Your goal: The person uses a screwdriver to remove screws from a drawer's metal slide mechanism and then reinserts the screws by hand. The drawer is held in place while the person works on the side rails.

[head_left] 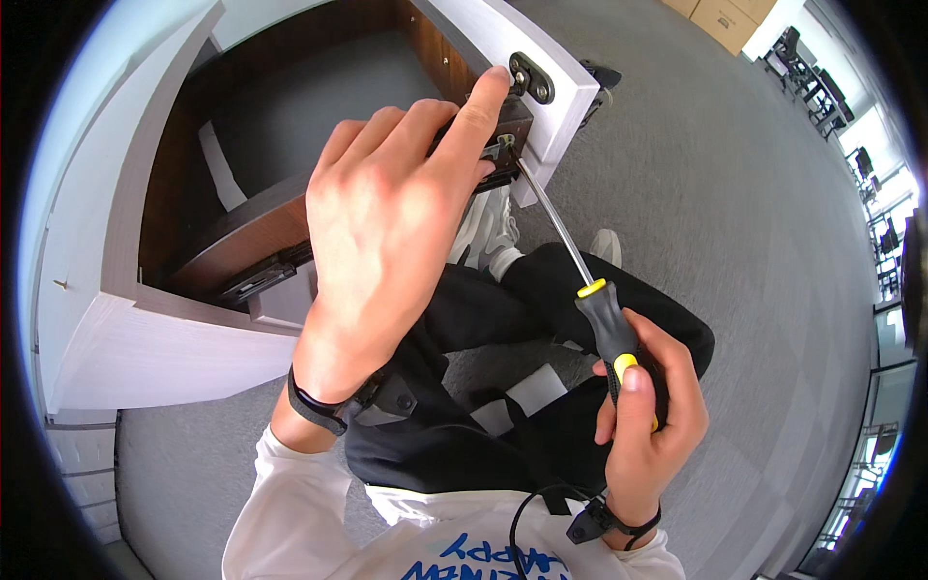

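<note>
- Grey carpet floor (735, 193), office room, desks and chairs far off at right rim; cardboard boxes at top right.
- White cabinet (135, 338) with dark wood interior, open, seen from above; seated cross-legged in front, black trousers.
- Left hand (387, 222) flat over the dark drawer rail (256, 280) end, index fingertip pressed just beside the black oval fitting (532, 77) on the white panel edge. Grip open, fingers spread, nothing clasped, only bracing.
- Right hand (648, 416) grip closed around black-and-yellow screwdriver (604, 324) handle, thumb along the top.
- Shaft runs up-left, tip at a screw (505, 142) on the rail bracket, just under the left fingers; tip seating partly hidden.
- To do well, judged: keep shaft in line with screw axis, push in while turning, hold bracket steady with left fingers, keep fingertips off the tip path.
</note>
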Available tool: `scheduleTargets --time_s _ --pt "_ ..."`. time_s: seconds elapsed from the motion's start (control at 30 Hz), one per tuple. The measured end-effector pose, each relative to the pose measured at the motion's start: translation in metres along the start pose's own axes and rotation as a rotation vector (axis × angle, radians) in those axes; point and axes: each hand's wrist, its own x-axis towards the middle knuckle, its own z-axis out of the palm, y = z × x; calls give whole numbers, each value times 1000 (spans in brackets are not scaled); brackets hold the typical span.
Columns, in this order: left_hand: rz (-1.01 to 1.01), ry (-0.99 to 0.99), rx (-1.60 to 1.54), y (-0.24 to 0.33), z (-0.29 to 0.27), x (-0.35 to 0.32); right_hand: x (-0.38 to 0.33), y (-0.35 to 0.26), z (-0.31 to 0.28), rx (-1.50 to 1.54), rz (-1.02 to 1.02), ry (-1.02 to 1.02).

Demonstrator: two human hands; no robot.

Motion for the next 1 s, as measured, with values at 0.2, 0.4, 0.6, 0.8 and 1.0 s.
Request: scheduleTargets --time_s 0.2,0.4,0.6,0.8,1.0 --pt "5 28 -1 -5 -2 -4 -2 -12 9 -337 -369 91" --pt "90 129 51 -5 -1 2 -10 -9 24 -550 -580 82" --pt "-28 -77 -17 4 -13 -8 -11 -8 21 -351 -426 -29" --pt "-68 34 -516 26 -42 -37 -2 -16 21 -299 -336 -11" --pt "-944 -606 -1815 49 -27 -48 -3 -10 15 -306 -327 -83"
